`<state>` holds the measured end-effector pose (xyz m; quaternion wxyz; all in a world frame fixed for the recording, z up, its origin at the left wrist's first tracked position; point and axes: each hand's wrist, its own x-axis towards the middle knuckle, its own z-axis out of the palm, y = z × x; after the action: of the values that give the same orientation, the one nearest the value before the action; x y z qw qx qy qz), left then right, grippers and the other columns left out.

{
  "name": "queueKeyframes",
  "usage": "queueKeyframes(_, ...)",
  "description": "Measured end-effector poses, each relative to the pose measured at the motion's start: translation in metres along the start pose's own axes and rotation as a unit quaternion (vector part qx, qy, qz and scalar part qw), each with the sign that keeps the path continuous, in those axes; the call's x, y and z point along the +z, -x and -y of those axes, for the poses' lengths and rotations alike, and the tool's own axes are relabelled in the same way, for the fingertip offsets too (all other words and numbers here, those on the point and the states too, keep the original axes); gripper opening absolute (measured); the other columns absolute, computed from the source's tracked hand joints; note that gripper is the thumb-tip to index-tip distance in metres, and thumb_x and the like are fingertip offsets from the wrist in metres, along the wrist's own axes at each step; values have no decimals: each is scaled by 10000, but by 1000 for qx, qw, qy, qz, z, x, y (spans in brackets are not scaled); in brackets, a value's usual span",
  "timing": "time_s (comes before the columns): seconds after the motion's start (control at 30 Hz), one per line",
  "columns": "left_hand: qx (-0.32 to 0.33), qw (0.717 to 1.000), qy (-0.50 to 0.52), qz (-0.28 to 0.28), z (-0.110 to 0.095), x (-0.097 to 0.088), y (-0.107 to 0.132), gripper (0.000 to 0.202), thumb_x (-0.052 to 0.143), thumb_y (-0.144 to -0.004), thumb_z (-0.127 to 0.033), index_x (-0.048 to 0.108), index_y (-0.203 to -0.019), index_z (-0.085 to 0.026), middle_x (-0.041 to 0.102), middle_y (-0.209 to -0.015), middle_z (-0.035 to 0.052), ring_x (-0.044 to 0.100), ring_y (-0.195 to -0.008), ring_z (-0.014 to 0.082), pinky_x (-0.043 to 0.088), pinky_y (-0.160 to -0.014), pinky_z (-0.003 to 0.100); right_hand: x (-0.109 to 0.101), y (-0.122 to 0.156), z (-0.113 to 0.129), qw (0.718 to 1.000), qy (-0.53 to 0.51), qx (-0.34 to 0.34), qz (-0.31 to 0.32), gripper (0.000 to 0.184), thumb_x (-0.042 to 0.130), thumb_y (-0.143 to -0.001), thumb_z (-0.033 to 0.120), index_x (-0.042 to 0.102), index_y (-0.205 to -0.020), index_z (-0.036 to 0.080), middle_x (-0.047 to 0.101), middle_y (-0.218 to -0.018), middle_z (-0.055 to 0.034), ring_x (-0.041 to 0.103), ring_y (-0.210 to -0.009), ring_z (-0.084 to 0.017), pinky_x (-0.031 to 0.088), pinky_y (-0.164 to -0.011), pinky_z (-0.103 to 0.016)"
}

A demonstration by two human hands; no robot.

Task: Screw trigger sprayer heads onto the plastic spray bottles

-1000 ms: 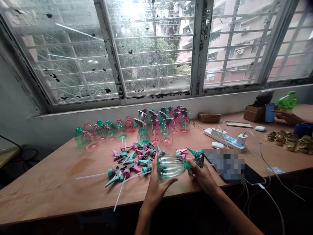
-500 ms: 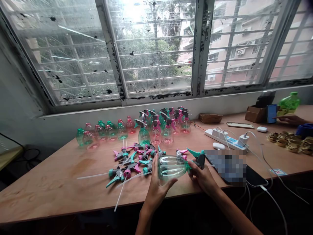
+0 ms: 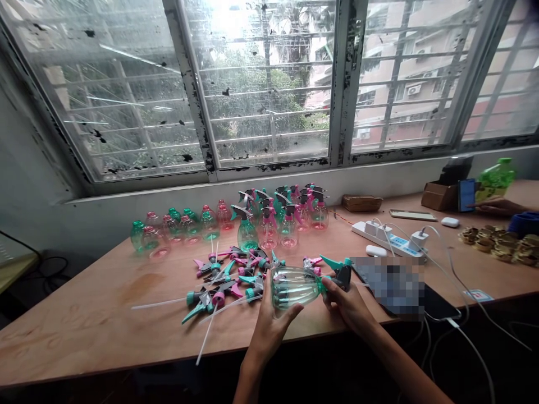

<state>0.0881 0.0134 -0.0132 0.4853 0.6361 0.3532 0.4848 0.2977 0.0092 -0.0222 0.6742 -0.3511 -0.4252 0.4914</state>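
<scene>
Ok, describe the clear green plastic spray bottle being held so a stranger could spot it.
On the long wooden table under the window, look at the near edge, beside the loose pink and teal trigger heads. The clear green plastic spray bottle is held sideways between the left hand and right hand. The other pink and green bottles stand upright near the wall.

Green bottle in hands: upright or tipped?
Tipped on its side: the green bottle lies horizontal between left hand and right hand, base leftward, trigger head rightward.
</scene>
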Motion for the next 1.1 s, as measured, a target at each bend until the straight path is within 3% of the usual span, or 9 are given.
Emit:
queueKeyframes(0.1, 27, 999, -20, 11, 2, 0, -1, 1033, 806, -837, -410, 139, -1625, -357, 294, -1690, 81, 300, -1546, 355, 254, -1272, 514, 1, 0, 2, 1000, -11, 4, -8, 382, 831, -810, 506, 607, -808, 196, 550, -549, 46, 457, -435, -114, 305, -426, -240)
queueKeyframes(0.27, 52, 997, -54, 12, 6, 0, -1, 1019, 748, -891, -357, 46, -1628, -405, 150, -1735, 46, 259, -1565, 330, 256, -1269, 509, 1, 0, 0, 1000, -18, -13, -9, 359, 830, -825, 480, 618, -836, 191, 546, -551, 53, 455, -431, -102, 303, -417, -226)
queueKeyframes(0.4, 35, 999, -26, -5, 7, -1, 0, 1116, 797, -847, -396, 14, -1640, -342, 264, -1702, 92, 251, -1562, 366, 235, -1271, 539, -2, 0, -4, 1000, -4, -12, 5, 355, 842, -819, 462, 618, -861, 190, 570, -564, 46, 486, -439, -110, 326, -420, -223)
queueKeyframes(0.57, 28, 999, -11, -12, 5, 0, -2, 1018, 780, -856, -425, 136, -1638, -317, 416, -1627, 112, 337, -1526, 377, 265, -1260, 544, -1, 0, -4, 1000, 1, -17, 6, 338, 817, -846, 464, 618, -882, 193, 571, -557, 49, 478, -444, -106, 320, -434, -222)
queueKeyframes(0.77, 39, 999, -15, -4, 3, 1, -3, 1034, 795, -846, -361, 116, -1625, -400, 336, -1669, 75, 338, -1532, 340, 284, -1256, 517, 0, -1, -2, 1000, -15, -15, -11, 347, 814, -844, 476, 598, -890, 209, 559, -554, 58, 440, -438, -104, 295, -435, -233)
queueKeyframes(0.9, 26, 1000, -5, -7, 6, 0, -2, 1096, 814, -820, -422, 80, -1632, -374, 227, -1713, 84, 305, -1542, 363, 266, -1261, 518, -1, -1, -4, 1000, -14, -19, 2, 341, 823, -841, 462, 598, -886, 210, 553, -558, 59, 455, -452, -111, 312, -448, -238)
queueKeyframes(1.0, 1, 1000, 2, -14, 7, -1, -1, 1108, 794, -822, -502, 76, -1641, -304, 308, -1676, 140, 312, -1535, 389, 264, -1256, 547, -2, -1, -4, 1000, -4, -17, 11, 340, 825, -840, 454, 597, -868, 203, 556, -559, 54, 464, -454, -115, 317, -447, -239)
queueKeyframes(1.1, 5, 1000, 0, -12, 5, -1, -2, 1116, 822, -803, -474, 98, -1635, -309, 334, -1666, 132, 339, -1525, 376, 277, -1256, 533, -2, -1, -3, 1000, -5, -15, 12, 344, 820, -842, 462, 603, -871, 197, 570, -566, 46, 472, -451, -115, 314, -442, -239)
